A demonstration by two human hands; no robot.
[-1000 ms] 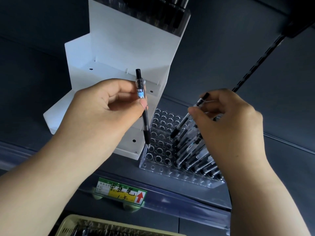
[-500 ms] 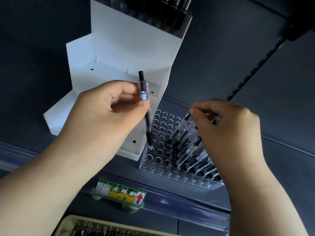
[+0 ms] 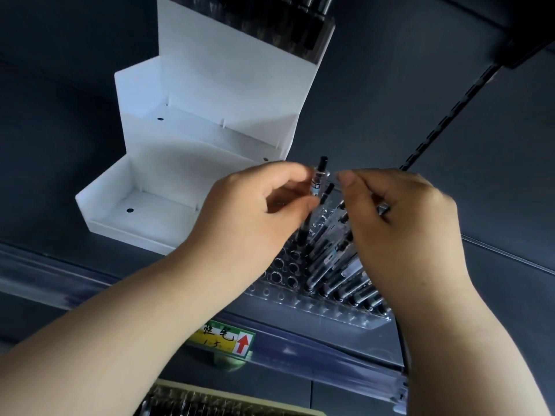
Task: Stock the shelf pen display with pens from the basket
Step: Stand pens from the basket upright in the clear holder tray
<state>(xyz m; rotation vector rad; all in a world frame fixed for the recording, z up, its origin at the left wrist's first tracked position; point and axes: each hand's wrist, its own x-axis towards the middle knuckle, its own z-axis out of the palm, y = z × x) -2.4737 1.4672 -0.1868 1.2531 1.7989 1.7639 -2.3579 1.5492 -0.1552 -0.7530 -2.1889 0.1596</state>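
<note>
Pen display (image 3: 330, 310): a clear block drilled with rows of round holes, sitting on the dark shelf (image 3: 504, 295). Its left holes are bare and its right side is packed.
White stand (image 3: 180, 163): a stepped plastic tier, furthest left on the shelf, with its corner just beside the display. Dark pens (image 3: 300, 25) fill its top step, and the two lower steps show only small dark dots.
Basket (image 3: 210, 400): a pale rim at the bottom edge, below the shelf. What lies inside is too blurred to name.
Price label (image 3: 225, 337): yellow and green with a red arrow, clipped to the shelf's front rail and partly behind the left forearm.
Left hand (image 3: 255, 211): raised over the display's bare holes. Its fingers (image 3: 288, 175) are curled, and thumb and forefinger pinch one pen near its top.
Held pen (image 3: 319, 178): a clear barrel with a black cap end uppermost, nearly upright, leaning a little. Its lower end is down among the holes, and I cannot tell whether it is seated.
Standing pens (image 3: 339, 259): black-and-clear, leaning in rows in the display's right half.
Right hand (image 3: 399, 223): close beside the left. Its fingers (image 3: 375, 181) are bent over the tops of the standing pens, and I cannot tell whether they grip one.
Slotted strip (image 3: 450, 109): a dark upright running up the back panel, far right.
</note>
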